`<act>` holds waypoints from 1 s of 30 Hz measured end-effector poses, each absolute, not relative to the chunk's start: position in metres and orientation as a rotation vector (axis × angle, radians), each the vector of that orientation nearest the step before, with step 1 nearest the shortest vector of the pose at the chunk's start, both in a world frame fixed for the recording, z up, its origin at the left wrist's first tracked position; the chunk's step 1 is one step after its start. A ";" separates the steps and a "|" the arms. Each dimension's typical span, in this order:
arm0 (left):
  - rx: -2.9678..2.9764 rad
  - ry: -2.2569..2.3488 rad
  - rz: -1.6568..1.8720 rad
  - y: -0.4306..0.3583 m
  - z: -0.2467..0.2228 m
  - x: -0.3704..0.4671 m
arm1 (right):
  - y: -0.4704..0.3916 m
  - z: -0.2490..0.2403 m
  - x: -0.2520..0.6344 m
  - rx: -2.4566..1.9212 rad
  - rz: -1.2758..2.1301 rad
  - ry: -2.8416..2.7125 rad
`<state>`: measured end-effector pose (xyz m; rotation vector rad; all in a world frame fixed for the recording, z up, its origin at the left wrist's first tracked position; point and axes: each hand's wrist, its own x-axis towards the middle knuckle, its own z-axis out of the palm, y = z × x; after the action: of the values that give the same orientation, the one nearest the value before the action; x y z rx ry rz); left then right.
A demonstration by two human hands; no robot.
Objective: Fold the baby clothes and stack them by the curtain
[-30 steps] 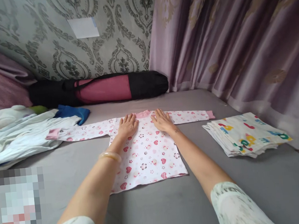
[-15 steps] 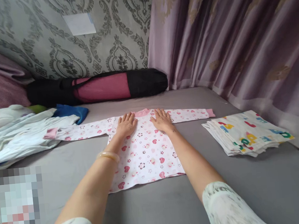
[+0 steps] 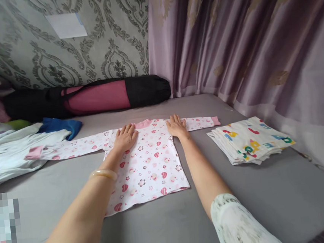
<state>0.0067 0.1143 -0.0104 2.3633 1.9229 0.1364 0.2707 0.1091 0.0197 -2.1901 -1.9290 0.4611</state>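
Note:
A child's long-sleeved shirt [image 3: 146,165], white with pink hearts and flowers, lies spread flat with both sleeves stretched out sideways. Its collar and cuffs are pink, and the collar points away from me. My left hand [image 3: 125,137] rests flat on the left shoulder area, fingers spread. On the other side, my right hand [image 3: 176,126] lies flat where the right sleeve meets the body. Neither hand grips the cloth. A pale bangle [image 3: 102,174] circles my left wrist.
The shirt lies on a grey bed sheet [image 3: 155,233]. To the right sits a folded stack of cloth with colourful letters [image 3: 252,137]. White garments [image 3: 18,150] and a blue cloth [image 3: 61,126] lie left, near the left cuff. A black and pink long bag [image 3: 96,98] lies along the wall.
My right hand has slid outward from the chest to the right sleeve's shoulder. The left hand stays on its shoulder area. The whole view has shifted towards the right.

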 end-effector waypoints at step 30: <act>2.385 1.952 0.068 0.113 -0.008 0.008 | 0.107 0.022 0.357 -2.382 0.250 -0.719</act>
<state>0.0085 0.1129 -0.0082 2.3853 1.9520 0.0685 0.3573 0.1069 0.0225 -2.3824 -0.7190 0.2501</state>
